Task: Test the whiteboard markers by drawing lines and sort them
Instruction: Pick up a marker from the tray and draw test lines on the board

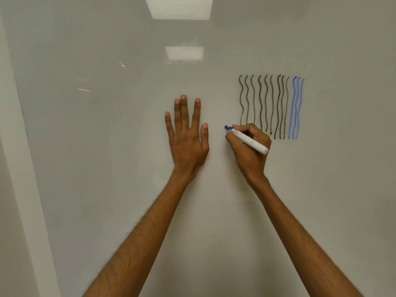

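So the right hand point(248, 148) is pinching a white-barrelled marker point(246, 139) pen-style. The fingers are curled round the front of the barrel and the blue tip points up and to the left. It sits just left of the bottom ends of the dark wavy lines point(260, 103), close to the whiteboard point(107, 146) — I honestly can't tell if the tip is touching. The left hand point(187, 136) lies flat on the board with its fingers straight and spread, holding nothing, a bit left of the marker.

My guess is the step here is a test stroke with this blue one. If it were me, I'd start on bare board so the new line doesn't cross the old ones. Then I'd pull one long, even wiggle with light, steady pressure. That way any fading or skipping shows up, and you can compare it with the blue lines point(296, 108) at the right end of the row. I'd also keep the braced palm away from fresh ink, since it smears easily.

The board is glossy and pale, and it mirrors two rectangular ceiling lights point(179, 7), plus a couple of small bright glints on the left. A lighter strip point(21, 168) runs down the left side — frame or wall, I can't say. Wherever the sorted markers go, it's out of shot.
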